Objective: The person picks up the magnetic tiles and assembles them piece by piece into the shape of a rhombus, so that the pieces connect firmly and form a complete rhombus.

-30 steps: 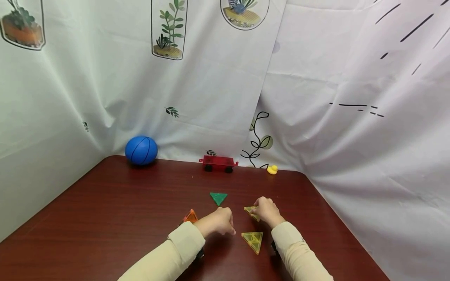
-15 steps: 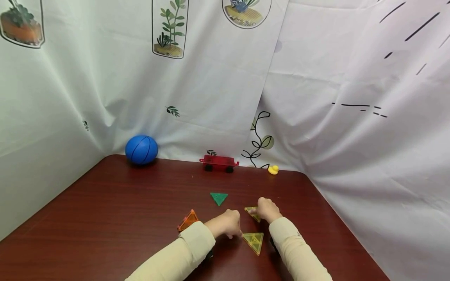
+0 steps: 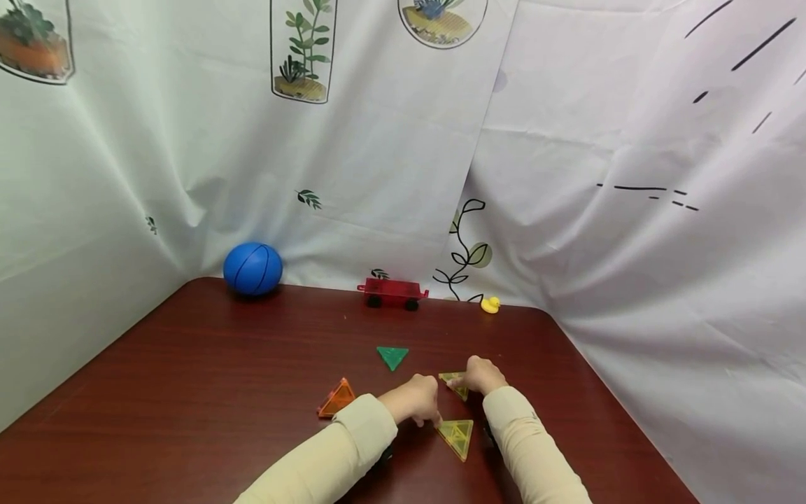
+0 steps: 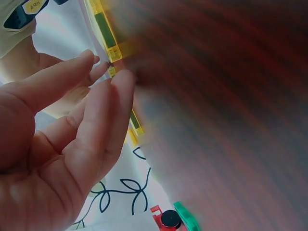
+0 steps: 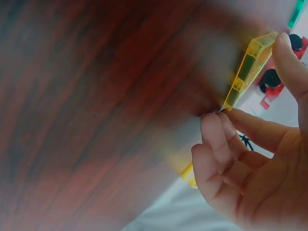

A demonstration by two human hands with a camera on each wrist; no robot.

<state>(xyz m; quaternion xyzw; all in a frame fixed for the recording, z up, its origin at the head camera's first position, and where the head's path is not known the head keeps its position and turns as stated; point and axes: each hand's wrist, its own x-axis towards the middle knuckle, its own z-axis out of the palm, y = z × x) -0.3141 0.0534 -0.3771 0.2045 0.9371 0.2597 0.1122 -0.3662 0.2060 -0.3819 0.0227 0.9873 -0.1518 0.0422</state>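
My right hand (image 3: 483, 376) pinches the farther yellow triangular magnetic tile (image 3: 455, 381). In the right wrist view the thumb is at one corner of this tile (image 5: 248, 70) and a forefinger at another, its edge close over the table. My left hand (image 3: 417, 400) is low beside the nearer yellow triangular magnetic tile (image 3: 458, 437), fingertips right at its left corner. The left wrist view shows the left fingers (image 4: 98, 125) loosely bent, the thumb apart from them, with nothing between. That nearer tile lies flat on the table, one point toward me.
An orange triangular tile (image 3: 338, 399) is left of my left hand. A green triangular tile (image 3: 393, 357) lies farther back. Along the table's (image 3: 189, 392) back edge are a blue ball (image 3: 253, 269), a red toy wagon (image 3: 392, 290) and a yellow rubber duck (image 3: 490, 304).
My left hand has moved right to the nearer yellow tile's corner, uncovering more of the orange tile. The right hand stays at the farther yellow tile.
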